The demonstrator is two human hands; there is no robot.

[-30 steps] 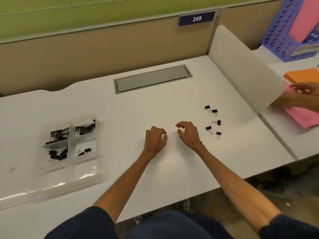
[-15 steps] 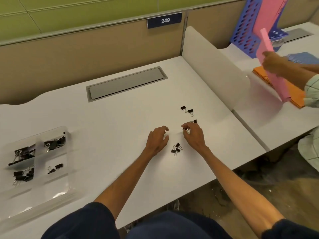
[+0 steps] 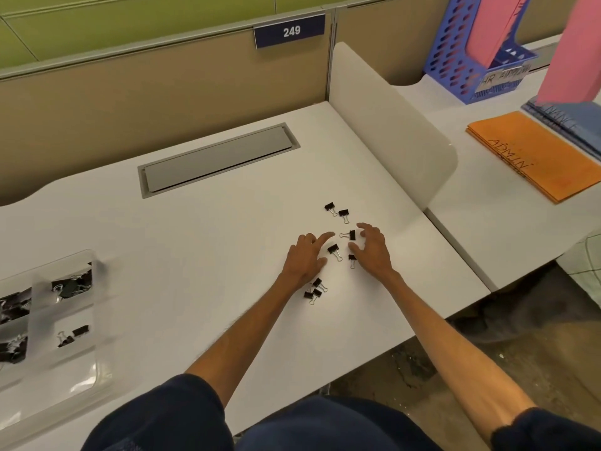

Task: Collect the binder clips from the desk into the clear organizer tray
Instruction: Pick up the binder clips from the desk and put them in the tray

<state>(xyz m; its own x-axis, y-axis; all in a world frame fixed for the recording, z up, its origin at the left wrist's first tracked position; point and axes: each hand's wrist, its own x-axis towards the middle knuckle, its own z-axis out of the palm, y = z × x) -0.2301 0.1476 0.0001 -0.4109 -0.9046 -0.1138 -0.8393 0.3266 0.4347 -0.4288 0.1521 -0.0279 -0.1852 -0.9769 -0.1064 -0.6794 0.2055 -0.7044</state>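
Note:
Several small black binder clips lie loose on the white desk (image 3: 195,255). One clip (image 3: 350,235) sits between my two hands, another (image 3: 334,250) just below it. Two clips (image 3: 338,211) lie farther back, and a small cluster (image 3: 314,290) lies beside my left wrist. My left hand (image 3: 305,258) rests on the desk, index finger stretched toward the middle clip, holding nothing. My right hand (image 3: 370,249) hovers with fingers spread and bent over the clips, gripping none; one clip (image 3: 352,260) shows at its thumb side. The clear organizer tray (image 3: 94,375) at the far left holds several clips in its compartments.
A grey cable hatch (image 3: 214,161) is set into the desk behind the clips. A white divider panel (image 3: 390,125) bounds the desk on the right. Beyond it lie orange (image 3: 536,157) and blue folders, a blue file rack (image 3: 471,60) and pink folders.
Both hands moved forward among the clips. My left index finger has stretched out. My right hand has opened over them. The view shifted left, and the neighbour's hand left the picture.

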